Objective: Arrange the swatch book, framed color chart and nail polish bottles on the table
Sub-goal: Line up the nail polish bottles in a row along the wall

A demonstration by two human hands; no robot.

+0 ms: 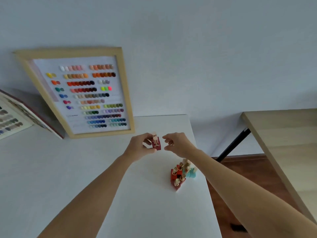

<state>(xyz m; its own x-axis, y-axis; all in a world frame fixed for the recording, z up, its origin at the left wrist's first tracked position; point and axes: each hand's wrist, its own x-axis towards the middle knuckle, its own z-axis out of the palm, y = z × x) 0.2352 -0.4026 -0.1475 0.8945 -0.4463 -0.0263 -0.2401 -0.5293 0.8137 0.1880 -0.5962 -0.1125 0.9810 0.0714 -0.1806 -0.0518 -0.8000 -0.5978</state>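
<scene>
The framed color chart [82, 93], wood-framed with rows of coloured nail tips, leans against the wall at the back of the white table [85, 169]. The open swatch book [15, 115] stands at the far left, partly cut off. My left hand [140, 146] grips dark red nail polish bottles [156, 143] with pale gold caps, just in front of the chart's lower right corner. My right hand [175, 141] hovers right beside them, fingers curled apart and holding nothing. A cluster of several nail polish bottles [181, 172], red and teal, stands near the table's right edge.
A light wooden table [283, 134] with a black leg [233, 145] stands to the right, across a gap of brown floor [243, 186]. A small dark object [237, 227] lies on the floor. The white wall rises behind the table.
</scene>
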